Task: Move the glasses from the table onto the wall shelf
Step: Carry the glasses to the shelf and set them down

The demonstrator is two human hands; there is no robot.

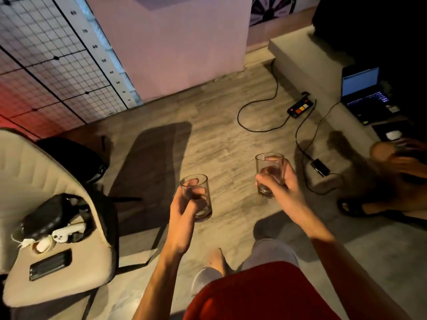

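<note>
Person carries one glass per hand, both upright above the wooden floor [219,144], likely mid-transfer. Left hand [184,211] fingers wrap the left glass [198,197]; right hand [280,181] fingers wrap the right glass [269,172], just right of the first. Both look empty, bases dark. No shelf or tabletop visible.

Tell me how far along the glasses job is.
Picked up: the left hand holds one glass, the right hand holds another glass, both carried upright above the floor. Left: placing them; neither table nor wall shelf shows in this view.
</note>
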